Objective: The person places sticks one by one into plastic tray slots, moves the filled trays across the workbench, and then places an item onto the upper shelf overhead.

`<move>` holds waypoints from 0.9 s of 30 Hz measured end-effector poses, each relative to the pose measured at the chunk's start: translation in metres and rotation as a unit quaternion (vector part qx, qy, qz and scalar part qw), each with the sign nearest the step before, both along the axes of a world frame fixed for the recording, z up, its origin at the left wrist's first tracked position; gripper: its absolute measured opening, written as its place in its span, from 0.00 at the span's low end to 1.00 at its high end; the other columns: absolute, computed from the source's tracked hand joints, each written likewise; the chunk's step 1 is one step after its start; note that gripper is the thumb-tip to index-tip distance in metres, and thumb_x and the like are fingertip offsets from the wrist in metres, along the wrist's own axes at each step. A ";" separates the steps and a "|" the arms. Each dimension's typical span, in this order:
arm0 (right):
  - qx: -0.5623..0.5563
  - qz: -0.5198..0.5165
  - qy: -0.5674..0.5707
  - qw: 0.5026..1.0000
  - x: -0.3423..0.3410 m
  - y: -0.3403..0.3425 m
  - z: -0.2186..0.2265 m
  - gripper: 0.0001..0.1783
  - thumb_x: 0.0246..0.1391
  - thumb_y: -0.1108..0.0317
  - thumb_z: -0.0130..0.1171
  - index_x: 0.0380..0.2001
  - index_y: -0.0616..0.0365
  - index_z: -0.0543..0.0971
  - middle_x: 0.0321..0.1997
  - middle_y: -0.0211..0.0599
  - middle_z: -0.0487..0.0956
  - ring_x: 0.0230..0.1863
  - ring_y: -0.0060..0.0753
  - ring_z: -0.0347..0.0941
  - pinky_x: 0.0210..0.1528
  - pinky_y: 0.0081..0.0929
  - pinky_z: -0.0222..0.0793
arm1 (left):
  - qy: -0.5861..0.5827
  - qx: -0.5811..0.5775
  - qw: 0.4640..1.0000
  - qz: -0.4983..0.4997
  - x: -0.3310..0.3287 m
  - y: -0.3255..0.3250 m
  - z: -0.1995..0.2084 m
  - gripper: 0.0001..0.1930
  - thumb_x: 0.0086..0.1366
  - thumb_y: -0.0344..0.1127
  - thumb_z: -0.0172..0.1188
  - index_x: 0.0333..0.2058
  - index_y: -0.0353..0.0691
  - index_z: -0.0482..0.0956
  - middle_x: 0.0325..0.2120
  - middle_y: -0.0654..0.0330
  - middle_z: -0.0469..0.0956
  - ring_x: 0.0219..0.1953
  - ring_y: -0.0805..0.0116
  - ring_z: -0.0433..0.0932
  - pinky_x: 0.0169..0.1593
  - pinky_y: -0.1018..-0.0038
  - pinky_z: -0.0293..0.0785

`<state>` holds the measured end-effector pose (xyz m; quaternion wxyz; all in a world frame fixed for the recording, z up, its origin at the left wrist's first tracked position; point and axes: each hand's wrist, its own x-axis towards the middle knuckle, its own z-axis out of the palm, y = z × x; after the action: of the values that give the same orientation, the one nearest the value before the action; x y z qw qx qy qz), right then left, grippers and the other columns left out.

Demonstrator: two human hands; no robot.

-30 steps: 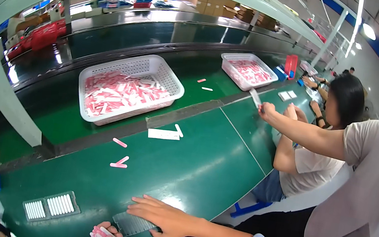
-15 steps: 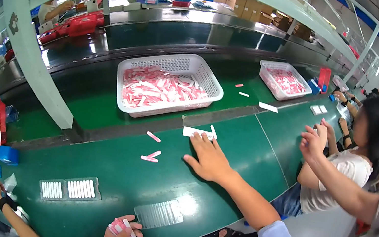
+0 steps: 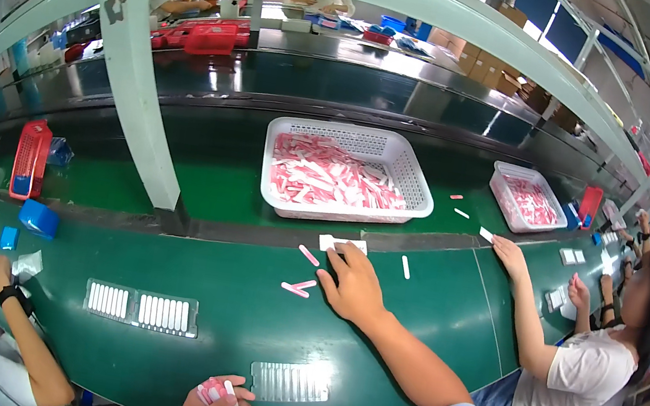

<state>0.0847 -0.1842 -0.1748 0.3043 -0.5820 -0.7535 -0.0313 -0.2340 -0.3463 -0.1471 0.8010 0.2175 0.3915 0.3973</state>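
Observation:
My left hand, low in the middle, is closed around a bunch of small pink-and-white nail files. Farther up the green table, my right hand lies with its fingers stretched out, fingertips on a white card strip. Right of that hand is a single white nail file. To its left lie a few loose pink files. A clear slotted plastic tray with no files in it rests just beyond my left hand. Left of it sits a clear tray filled with white files.
A white basket heaped with files stands beyond my right hand; a smaller basket is farther right. A pale metal post rises at left. Co-workers sit on both sides; one person's hand reaches in from the right.
The view has swung left. The white nail file by my right fingertips now lies apart, to the right. The right-hand co-worker has stretched an arm toward a white card. My left hand still holds its bunch.

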 end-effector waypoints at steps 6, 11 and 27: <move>0.002 0.015 0.101 0.995 -0.005 -0.001 0.013 0.21 0.56 0.67 0.63 0.51 0.67 0.78 0.57 0.51 0.75 0.57 0.54 0.72 0.60 0.41 0.68 | -0.034 -0.031 0.999 0.006 -0.002 0.001 -0.001 0.25 0.66 0.34 0.63 0.58 0.32 0.67 0.40 0.55 0.80 0.34 0.71 0.79 0.26 0.83 0.67; 0.089 0.146 0.141 0.975 -0.038 -0.006 0.053 0.18 0.49 0.76 0.67 0.45 0.64 0.81 0.48 0.44 0.80 0.47 0.47 0.78 0.49 0.35 0.76 | -0.005 -0.015 0.999 -0.032 -0.006 0.007 -0.006 0.21 0.66 0.29 0.60 0.57 0.32 0.69 0.41 0.51 0.80 0.36 0.66 0.80 0.26 0.79 0.69; -0.024 0.340 0.551 0.762 -0.091 -0.038 0.148 0.12 0.50 0.87 0.64 0.38 0.69 0.78 0.42 0.48 0.79 0.41 0.35 0.77 0.45 0.30 0.75 | -0.137 0.024 0.988 -0.073 -0.016 0.019 -0.025 0.17 0.67 0.25 0.57 0.54 0.30 0.74 0.40 0.49 0.82 0.36 0.61 0.81 0.23 0.76 0.68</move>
<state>-0.0066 -0.2219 -0.0273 0.6441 -0.2117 -0.6046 0.4181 -0.2497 -0.3270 -0.1724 0.8687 0.2080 0.2512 0.3728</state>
